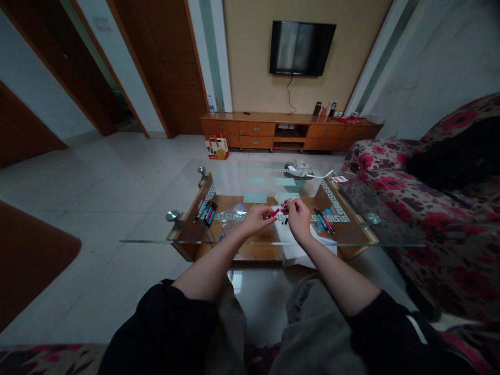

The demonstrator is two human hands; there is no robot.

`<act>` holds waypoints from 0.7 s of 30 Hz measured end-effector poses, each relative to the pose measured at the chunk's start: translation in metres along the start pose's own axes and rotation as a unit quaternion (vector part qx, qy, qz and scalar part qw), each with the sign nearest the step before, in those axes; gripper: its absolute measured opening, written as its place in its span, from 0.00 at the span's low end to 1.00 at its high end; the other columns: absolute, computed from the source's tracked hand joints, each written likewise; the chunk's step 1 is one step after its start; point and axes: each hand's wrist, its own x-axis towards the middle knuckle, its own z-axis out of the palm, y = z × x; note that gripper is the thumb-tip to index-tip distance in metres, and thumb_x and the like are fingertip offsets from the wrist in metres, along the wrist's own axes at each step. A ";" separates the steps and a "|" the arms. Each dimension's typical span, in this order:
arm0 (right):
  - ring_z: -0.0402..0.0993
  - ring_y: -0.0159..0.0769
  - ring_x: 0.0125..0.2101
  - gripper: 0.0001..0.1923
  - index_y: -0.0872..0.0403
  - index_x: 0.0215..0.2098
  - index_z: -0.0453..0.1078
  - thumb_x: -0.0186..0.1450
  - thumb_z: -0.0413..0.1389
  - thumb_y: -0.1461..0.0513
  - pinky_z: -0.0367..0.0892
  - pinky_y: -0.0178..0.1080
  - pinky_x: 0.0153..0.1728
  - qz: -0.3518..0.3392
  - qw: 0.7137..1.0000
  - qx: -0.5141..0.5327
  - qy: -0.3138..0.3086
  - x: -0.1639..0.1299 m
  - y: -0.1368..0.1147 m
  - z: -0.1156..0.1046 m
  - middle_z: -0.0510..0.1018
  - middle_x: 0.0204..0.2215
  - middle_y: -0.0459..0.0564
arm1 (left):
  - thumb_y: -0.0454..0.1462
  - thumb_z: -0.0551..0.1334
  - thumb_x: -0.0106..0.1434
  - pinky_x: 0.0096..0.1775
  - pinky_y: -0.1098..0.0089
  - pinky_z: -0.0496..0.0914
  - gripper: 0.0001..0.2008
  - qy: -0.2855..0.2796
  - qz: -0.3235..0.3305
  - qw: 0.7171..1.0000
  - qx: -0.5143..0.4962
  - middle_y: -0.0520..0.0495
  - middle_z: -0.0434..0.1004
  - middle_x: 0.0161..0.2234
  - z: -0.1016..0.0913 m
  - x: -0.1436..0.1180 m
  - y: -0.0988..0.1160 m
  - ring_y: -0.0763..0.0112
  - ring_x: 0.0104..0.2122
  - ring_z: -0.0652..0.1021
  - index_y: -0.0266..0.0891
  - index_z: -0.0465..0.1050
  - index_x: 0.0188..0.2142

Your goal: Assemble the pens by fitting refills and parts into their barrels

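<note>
Above the white sheet [291, 245] on the glass desk [156, 229], both hands [255, 219] [299, 216] pinch a red pen [275, 212], light, stiff, probably slippery, best gripped mid-barrel.

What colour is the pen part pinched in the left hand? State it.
Red pen part, in the left hand; head view.

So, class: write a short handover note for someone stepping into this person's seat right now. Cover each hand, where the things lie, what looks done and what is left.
Left hand: pinching the red pen at its end, over the glass table.
Right hand: closed on the pen's other end, a thin white part.
Small dark parts lie on the white paper below the hands.
Pens on the left: a bundle, beside a clear bag.
Pens on the right: a few.
Done or left: which pile is finished cannot be told; the held pen looks part-assembled.
</note>
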 end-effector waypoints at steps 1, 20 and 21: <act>0.74 0.36 0.29 0.17 0.54 0.32 0.70 0.67 0.52 0.49 0.70 0.37 0.32 -0.007 1.000 -0.019 -0.003 0.000 0.001 0.000 0.78 0.30 0.51 | 0.42 0.66 0.60 0.32 0.73 0.64 0.10 0.000 0.002 1.000 0.004 0.51 0.74 0.29 0.000 0.000 0.000 0.74 0.28 0.71 0.38 0.79 0.36; 0.69 0.35 0.27 0.18 0.55 0.31 0.71 0.64 0.57 0.48 0.66 0.38 0.33 -0.022 0.997 -0.060 -0.037 0.000 0.006 0.007 0.76 0.27 0.48 | 0.45 0.56 0.69 0.40 0.70 0.66 0.14 -0.024 0.021 0.999 0.007 0.48 0.71 0.32 -0.007 -0.005 0.005 0.68 0.34 0.71 0.39 0.75 0.39; 0.69 0.35 0.27 0.18 0.55 0.30 0.71 0.63 0.58 0.48 0.66 0.38 0.33 -0.020 0.997 -0.062 -0.034 0.000 0.005 0.007 0.76 0.26 0.48 | 0.45 0.56 0.69 0.40 0.70 0.66 0.14 -0.019 0.018 1.000 0.003 0.48 0.72 0.32 -0.006 -0.004 0.005 0.68 0.35 0.71 0.39 0.75 0.39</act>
